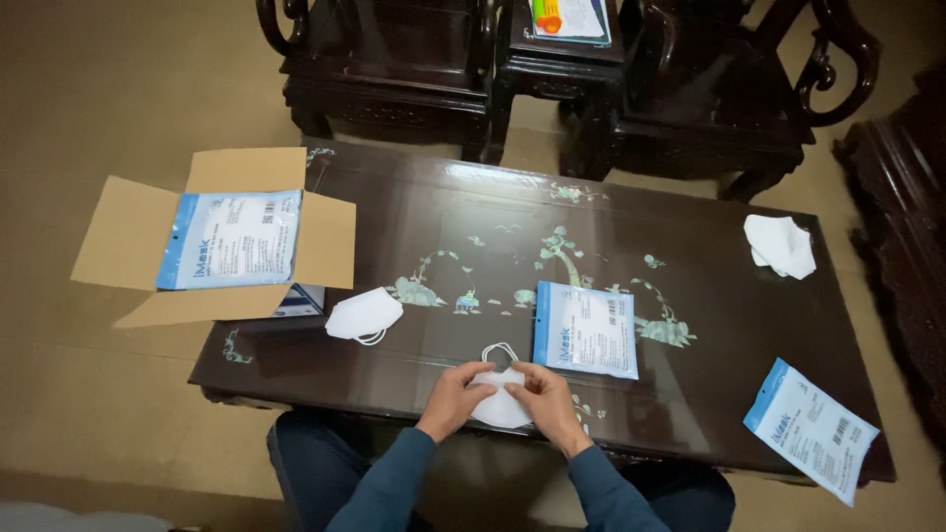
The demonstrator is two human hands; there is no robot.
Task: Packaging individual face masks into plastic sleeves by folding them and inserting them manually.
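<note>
Both my hands hold one white folded face mask (pixel 502 404) at the near edge of the dark inlaid table (pixel 709 325). My left hand (pixel 455 398) grips its left side, my right hand (pixel 545 396) its right side. The mask's ear loops (pixel 500 351) lie on the table just beyond my fingers. A blue-and-white flat packet (pixel 585 329) rests just beyond my right hand. Another white mask (pixel 364 315) lies to the left, near an open cardboard box (pixel 128 236) with a packet (pixel 234 239) on top.
A third packet (pixel 810 430) hangs over the table's near right corner. More white masks (pixel 780 245) sit at the far right. Dark carved wooden chairs (pixel 394 59) and a small side table (pixel 567 49) stand behind the table.
</note>
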